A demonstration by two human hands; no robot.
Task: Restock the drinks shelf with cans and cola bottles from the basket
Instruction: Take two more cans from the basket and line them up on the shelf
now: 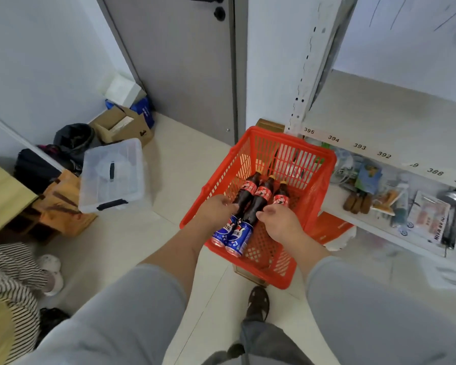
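Observation:
A red plastic basket (314, 164) stands on the floor beside the white shelf unit (379, 154). Three cola bottles with red labels lie in it side by side: left (245, 189), middle (261, 196), right (281, 197). Two blue cans (234, 237) lie at the near end. My left hand (215, 210) reaches into the basket, its loosely bent fingertips touching the left bottle's side. My right hand (281, 221) lies over the lower part of the right bottle, thumb against the middle bottle. What its fingers do underneath is hidden.
The lower shelf (374, 222) holds packets, utensils and small goods. A clear lidded bin (112, 175), cardboard boxes (124, 126) and bags sit on the floor to the left by a grey door (184, 75). Another person in striped clothing (13, 280) stands at the lower left.

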